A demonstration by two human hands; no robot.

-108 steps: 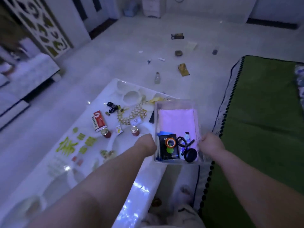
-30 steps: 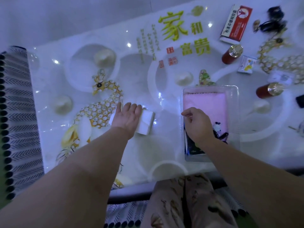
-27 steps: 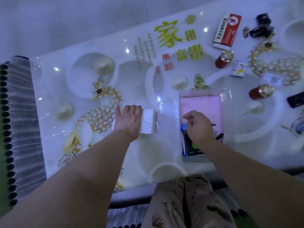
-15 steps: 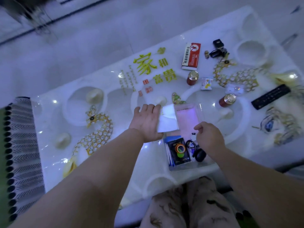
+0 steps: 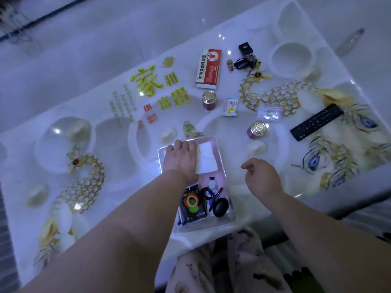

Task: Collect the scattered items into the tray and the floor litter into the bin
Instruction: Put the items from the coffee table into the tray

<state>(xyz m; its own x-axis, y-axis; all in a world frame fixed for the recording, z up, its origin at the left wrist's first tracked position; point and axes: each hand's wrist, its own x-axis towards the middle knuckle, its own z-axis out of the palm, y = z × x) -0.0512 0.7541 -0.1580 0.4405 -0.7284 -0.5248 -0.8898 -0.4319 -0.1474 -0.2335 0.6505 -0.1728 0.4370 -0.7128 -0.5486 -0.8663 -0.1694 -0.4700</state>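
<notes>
A clear plastic tray (image 5: 229, 199) with a pink lining sits near the table's front edge. Inside it lie a tape roll (image 5: 192, 200), a black round case (image 5: 220, 207) and a dark box. My left hand (image 5: 181, 158) holds a white packet (image 5: 206, 157) down in the tray's far end. My right hand (image 5: 261, 176) hovers just right of the tray, fingers loosely curled, holding nothing. On the table lie a red-and-white box (image 5: 208, 68), two red jars (image 5: 209, 100) (image 5: 256, 130), a small sachet (image 5: 230, 106), keys (image 5: 246, 60) and a black remote (image 5: 316, 122).
The glossy white table (image 5: 95, 132) has printed gold swans and characters. A white bowl (image 5: 291, 60) stands at the far right. A clear packet (image 5: 268, 114) lies by the remote. My patterned trousers show below the table's front edge.
My left hand carried the white packet from the table's left part rightwards into the tray's far end. My right hand left the tray and moved to its right.
</notes>
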